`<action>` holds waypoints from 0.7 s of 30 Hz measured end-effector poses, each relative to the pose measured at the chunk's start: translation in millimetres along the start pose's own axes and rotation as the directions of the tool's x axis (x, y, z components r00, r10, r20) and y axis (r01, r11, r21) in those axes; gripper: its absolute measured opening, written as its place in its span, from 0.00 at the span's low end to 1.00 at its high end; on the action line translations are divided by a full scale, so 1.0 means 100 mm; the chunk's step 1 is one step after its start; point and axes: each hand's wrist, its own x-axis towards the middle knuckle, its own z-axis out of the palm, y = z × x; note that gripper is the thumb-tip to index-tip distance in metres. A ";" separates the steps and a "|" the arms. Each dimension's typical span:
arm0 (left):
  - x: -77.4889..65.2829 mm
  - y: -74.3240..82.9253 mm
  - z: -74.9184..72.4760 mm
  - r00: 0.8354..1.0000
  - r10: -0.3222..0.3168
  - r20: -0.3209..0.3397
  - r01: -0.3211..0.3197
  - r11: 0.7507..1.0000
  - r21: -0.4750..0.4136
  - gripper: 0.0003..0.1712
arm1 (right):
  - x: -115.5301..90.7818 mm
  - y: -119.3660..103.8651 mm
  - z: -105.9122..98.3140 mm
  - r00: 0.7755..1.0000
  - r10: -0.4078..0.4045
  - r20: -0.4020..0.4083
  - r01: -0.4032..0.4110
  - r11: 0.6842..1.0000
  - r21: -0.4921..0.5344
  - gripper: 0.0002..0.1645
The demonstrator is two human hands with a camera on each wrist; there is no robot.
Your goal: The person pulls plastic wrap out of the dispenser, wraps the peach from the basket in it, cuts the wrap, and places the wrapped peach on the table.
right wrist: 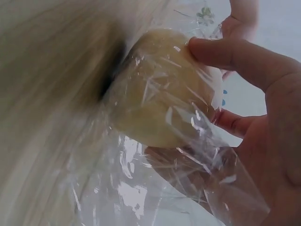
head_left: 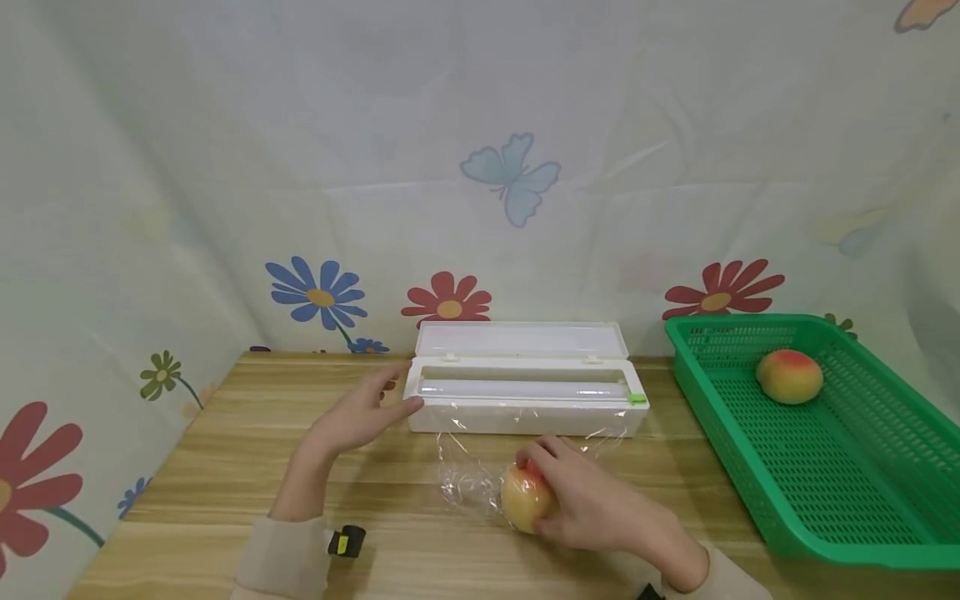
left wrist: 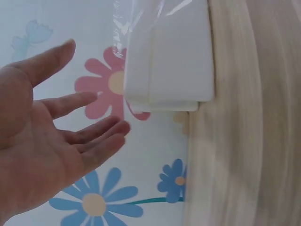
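Currently, your right hand [head_left: 591,502] holds a round, pale-yellow peach with a red blush [head_left: 522,500], its fingers and thumb curled around the fruit. The peach sits low over the wood-grain tabletop [head_left: 390,517], in front of a long white plastic dispenser box [head_left: 517,421] with its lid raised. Seen from your right wrist, its skin looks smooth and creamy yellow beneath crinkled, shiny clear plastic film [right wrist: 134,197], which clings in creases and catches bright highlights. That film runs from the dispenser's front to the fruit and bunches at the peach's left side. Your left hand [head_left: 358,417] is empty, fingers loosely spread, just beside the dispenser's left end. To your right, a green perforated plastic basket [head_left: 862,552] contains a second red-topped yellow peach [head_left: 790,377].
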 end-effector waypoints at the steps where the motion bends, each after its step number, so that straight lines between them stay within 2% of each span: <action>1: -0.01 0.04 0.00 1.000 0.020 -0.024 -0.019 1.000 0.020 0.37 | 0.00 0.00 0.00 1.000 0.000 0.004 0.000 1.000 0.002 0.37; 4: -0.04 0.18 0.00 0.992 0.091 -0.083 -0.085 0.993 0.077 0.34 | 0.00 0.01 -0.02 1.000 0.000 0.025 -0.001 1.000 0.005 0.37; 7: -0.07 0.33 0.04 0.979 0.191 -0.076 -0.184 0.978 0.095 0.25 | 0.00 0.01 -0.04 0.999 0.007 0.052 -0.008 1.000 0.017 0.37; 10: -0.09 0.45 0.09 0.963 0.268 -0.001 -0.268 0.960 0.080 0.15 | 0.00 0.02 -0.05 0.998 0.005 0.057 -0.007 0.999 0.034 0.38; 14: -0.09 0.52 0.19 0.941 0.294 0.165 -0.303 0.952 0.032 0.10 | 0.00 0.03 -0.06 0.999 -0.008 0.050 0.006 0.998 0.057 0.40; 16: -0.08 0.53 0.26 0.918 0.303 0.256 -0.315 0.949 0.005 0.09 | 0.00 0.03 -0.06 0.999 -0.006 0.053 0.002 0.998 0.067 0.41; 18: -0.06 0.54 0.33 0.883 0.321 0.343 -0.335 0.942 -0.020 0.11 | 0.00 0.04 -0.05 0.999 -0.001 0.054 -0.003 0.997 0.074 0.41; 21: -0.04 0.56 0.44 0.833 0.351 0.428 -0.384 0.923 -0.010 0.16 | 0.01 0.04 -0.04 0.998 0.007 0.062 -0.015 0.993 0.120 0.40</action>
